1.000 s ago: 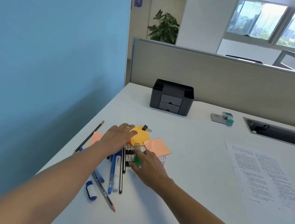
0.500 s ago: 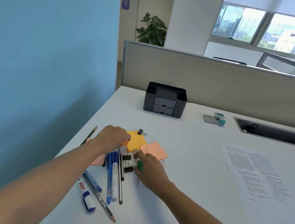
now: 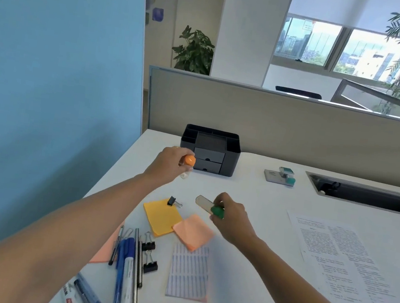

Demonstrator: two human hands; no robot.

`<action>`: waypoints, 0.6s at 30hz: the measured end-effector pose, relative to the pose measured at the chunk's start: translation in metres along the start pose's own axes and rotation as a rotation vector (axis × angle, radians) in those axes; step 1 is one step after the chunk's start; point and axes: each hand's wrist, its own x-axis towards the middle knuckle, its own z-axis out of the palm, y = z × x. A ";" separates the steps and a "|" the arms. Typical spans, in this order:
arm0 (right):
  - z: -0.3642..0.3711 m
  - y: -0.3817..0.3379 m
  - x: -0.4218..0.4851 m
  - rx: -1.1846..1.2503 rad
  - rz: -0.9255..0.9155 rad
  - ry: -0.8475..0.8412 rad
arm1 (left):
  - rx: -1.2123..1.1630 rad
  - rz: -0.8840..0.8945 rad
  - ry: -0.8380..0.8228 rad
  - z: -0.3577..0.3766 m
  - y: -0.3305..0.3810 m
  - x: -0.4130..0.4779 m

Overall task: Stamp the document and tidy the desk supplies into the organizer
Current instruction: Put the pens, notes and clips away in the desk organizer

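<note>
Two hands hover above the white desk [image 3: 252,189], and tidying seems under way. The left hand [image 3: 169,163] grips a small orange-capped bottle [image 3: 189,160] just in front of the black organizer [image 3: 232,153] at the desk's far edge. The right hand [image 3: 232,217] pinches a green-capped clear tube [image 3: 217,211] nearer the middle. The document [image 3: 333,252] lies by the right edge, and the stamp [image 3: 285,175] sits near the far edge. The likely next move is lowering each item into an open top compartment.

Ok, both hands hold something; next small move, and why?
Probably carry the left hand forward and drop its orange-capped item into the black organizer, whose top compartments look open; that hand hangs just in front of it, the right hand with its green-capped item farther back.
</note>
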 end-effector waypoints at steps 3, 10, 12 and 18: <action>-0.018 0.011 0.025 0.007 0.009 0.052 | -0.041 -0.002 -0.023 0.007 0.005 0.034; -0.057 0.035 0.099 0.062 0.007 0.266 | -0.098 0.011 0.031 0.025 0.025 0.129; -0.067 0.038 0.121 0.111 0.007 0.347 | -0.097 0.023 0.043 0.032 0.032 0.156; -0.081 0.042 0.178 0.314 -0.039 0.507 | -0.123 0.012 -0.038 0.069 0.035 0.215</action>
